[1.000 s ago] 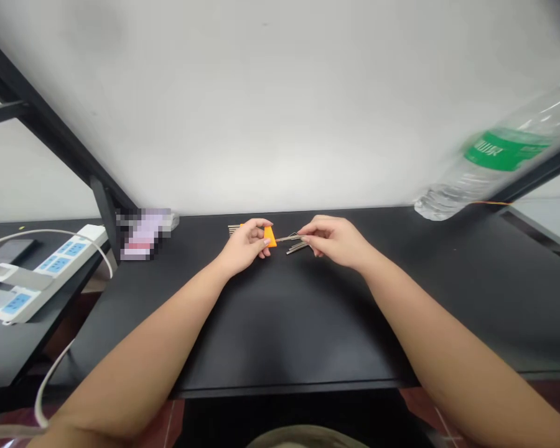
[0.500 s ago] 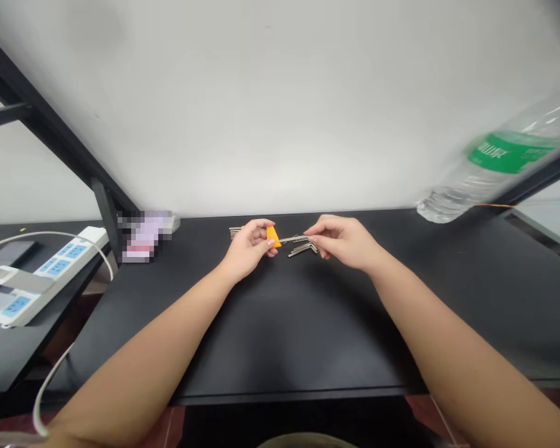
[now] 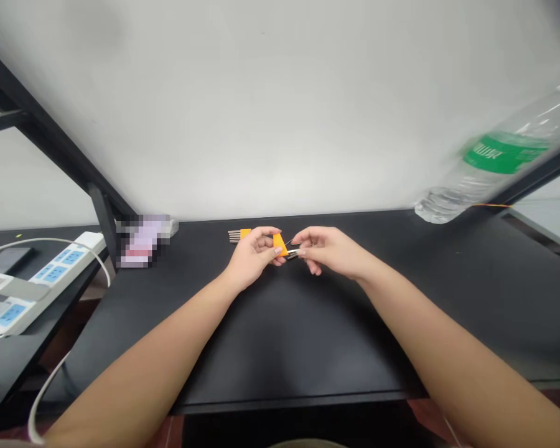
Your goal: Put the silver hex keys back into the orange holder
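My left hand (image 3: 257,254) pinches an orange holder (image 3: 279,245) between thumb and fingers. My right hand (image 3: 324,250) is closed on a thin metal hex key (image 3: 293,251), whose far end meets the holder's right edge. Some more metal keys lie on the black table (image 3: 280,348) under my right hand, mostly hidden by its fingers. Left of my left hand, a second orange holder (image 3: 245,233) with several metal keys sticking out of its left side rests on the table.
A clear plastic bottle with a green label (image 3: 504,152) leans at the right. A white power strip (image 3: 51,277) with cables lies at the left, beside a dark phone. Black metal bars (image 3: 103,218) stand at both sides. A blurred-out purple item (image 3: 144,239) is at the back left.
Both hands have come closer together, with my right hand moved left toward the orange holder. More of the second holder now shows. The loose keys are more covered.
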`<state>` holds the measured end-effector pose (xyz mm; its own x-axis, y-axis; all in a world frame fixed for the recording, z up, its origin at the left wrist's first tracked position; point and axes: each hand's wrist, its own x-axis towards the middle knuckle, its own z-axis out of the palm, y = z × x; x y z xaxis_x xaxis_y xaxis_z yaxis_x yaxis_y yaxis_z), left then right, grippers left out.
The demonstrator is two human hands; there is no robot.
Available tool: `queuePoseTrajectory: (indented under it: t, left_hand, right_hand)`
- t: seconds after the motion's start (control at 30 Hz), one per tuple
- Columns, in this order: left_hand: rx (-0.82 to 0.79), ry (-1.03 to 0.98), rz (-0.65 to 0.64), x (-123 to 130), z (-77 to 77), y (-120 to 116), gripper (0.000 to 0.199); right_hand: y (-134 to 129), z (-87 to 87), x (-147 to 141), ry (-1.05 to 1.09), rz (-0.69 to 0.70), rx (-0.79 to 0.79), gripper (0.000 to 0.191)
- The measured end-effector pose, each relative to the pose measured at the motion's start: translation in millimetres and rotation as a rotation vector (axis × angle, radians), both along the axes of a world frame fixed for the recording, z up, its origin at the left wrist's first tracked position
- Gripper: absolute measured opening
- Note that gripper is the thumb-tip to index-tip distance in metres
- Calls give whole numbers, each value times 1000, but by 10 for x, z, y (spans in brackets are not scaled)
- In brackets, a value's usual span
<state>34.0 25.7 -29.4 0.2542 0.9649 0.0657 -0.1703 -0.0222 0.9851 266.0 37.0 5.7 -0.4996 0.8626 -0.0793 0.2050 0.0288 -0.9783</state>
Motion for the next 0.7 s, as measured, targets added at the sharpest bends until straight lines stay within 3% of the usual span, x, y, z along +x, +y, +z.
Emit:
queuePoseTrajectory:
  t: [0.17, 0.27, 0.4, 0.47, 0.53, 0.67, 0.7]
  left_hand:
    - [18, 141, -54, -4, -40, -16, 45]
    - [119, 333, -89, -36, -38, -34, 46]
    - [321, 559, -135, -66, -7, -67, 64]
    - [340, 611, -131, -77, 13, -74, 60]
    - [344, 684, -98, -93, 31, -69, 51]
    - [388, 834, -3, -145, 41, -28, 47]
    - [394, 844, 5, -156, 37, -18, 47]
  right_hand:
    - [-40, -162, -199, 42, 7, -194, 32]
    - [-21, -221, -206, 54, 35, -197, 31]
    - [-20, -247, -214, 71, 38, -153, 32]
    - [-30, -235, -222, 21, 78, -117, 31]
    - [-26, -204, -196, -125, 96, 8, 28]
    - [65, -124, 16, -576, 5, 554, 14]
    - [99, -114, 84, -663, 6, 631, 15]
